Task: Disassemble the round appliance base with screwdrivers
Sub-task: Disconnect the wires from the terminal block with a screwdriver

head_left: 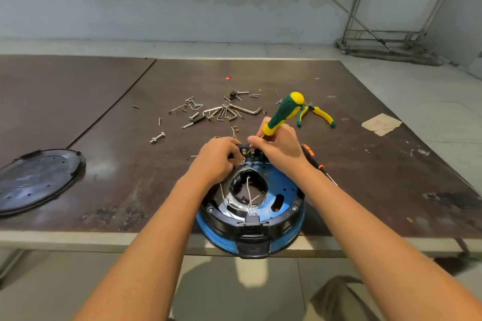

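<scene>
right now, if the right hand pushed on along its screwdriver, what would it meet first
Probably the black connector block at the far rim of the round base; the screwdriver tip's depth is unclear.

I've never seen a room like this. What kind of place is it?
Probably a simple repair workshop: a worn dark brown worktable carries loose silver screws and hex keys, yellow-and-green pliers, and an opened blue-and-black round appliance base.

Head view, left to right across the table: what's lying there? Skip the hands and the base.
black cover plate → loose bolt → pile of hex keys → green-yellow screwdriver → pliers → paper scrap
</scene>
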